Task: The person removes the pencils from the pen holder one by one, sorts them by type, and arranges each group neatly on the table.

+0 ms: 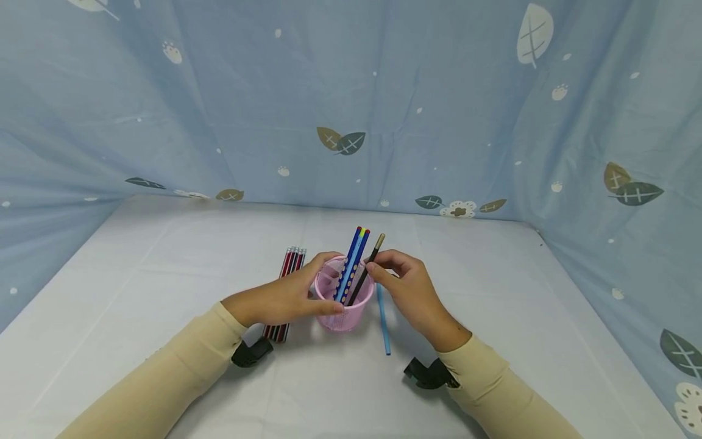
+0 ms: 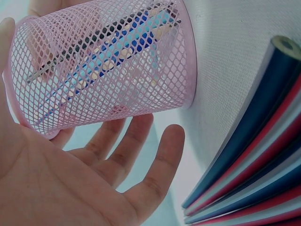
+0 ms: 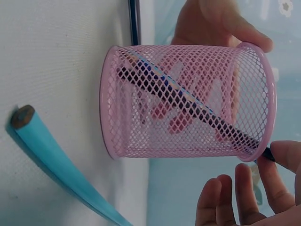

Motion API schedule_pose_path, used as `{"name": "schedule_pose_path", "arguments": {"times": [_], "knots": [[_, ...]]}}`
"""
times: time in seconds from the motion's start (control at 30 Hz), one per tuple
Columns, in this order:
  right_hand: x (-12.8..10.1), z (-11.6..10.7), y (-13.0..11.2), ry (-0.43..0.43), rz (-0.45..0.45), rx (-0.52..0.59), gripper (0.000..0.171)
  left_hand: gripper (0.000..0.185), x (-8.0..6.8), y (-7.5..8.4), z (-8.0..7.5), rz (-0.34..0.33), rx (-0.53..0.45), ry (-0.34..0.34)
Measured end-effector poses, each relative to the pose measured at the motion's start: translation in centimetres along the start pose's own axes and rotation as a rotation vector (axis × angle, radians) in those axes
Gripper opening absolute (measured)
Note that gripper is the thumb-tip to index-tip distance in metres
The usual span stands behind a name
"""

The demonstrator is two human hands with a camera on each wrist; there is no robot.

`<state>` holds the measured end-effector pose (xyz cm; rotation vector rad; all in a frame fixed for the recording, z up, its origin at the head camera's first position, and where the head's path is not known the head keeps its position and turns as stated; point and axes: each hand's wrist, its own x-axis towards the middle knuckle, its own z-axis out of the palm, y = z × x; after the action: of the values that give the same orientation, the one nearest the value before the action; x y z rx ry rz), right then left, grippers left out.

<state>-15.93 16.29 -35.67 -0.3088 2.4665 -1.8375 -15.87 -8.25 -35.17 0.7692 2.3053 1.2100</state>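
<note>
A pink mesh cup stands on the white table. My left hand grips it, thumb on the far rim and fingers along the near wall; the left wrist view shows the cup against my left hand's fingers. Two blue pencils lean inside. My right hand pinches a black pencil with a gold end, whose lower part stands in the cup. In the right wrist view the black pencil crosses the cup to my right hand's fingertips.
A bundle of red and dark pencils lies left of the cup, close in the left wrist view. One light blue pencil lies on the table right of the cup. Blue leaf-print cloth walls the table on three sides.
</note>
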Motion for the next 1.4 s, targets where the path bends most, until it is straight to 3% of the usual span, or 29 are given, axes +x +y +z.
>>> {"name": "schedule_pose_path", "arguments": {"times": [0.57, 0.93, 1.4], "knots": [[-0.5, -0.9, -1.4, 0.046, -0.131, 0.065, 0.024, 0.088, 0.2, 0.0, -0.1, 0.006, 0.023, 0.010], [-0.9, -1.0, -1.7, 0.014, -0.246, 0.211, 0.019, 0.089, 0.0, 0.1, 0.0, -0.019, 0.051, 0.025], [-0.9, -1.3, -1.9, 0.079, -0.317, 0.369, 0.023, 0.090, -0.1, 0.1, -0.1, -0.026, 0.058, 0.025]]}}
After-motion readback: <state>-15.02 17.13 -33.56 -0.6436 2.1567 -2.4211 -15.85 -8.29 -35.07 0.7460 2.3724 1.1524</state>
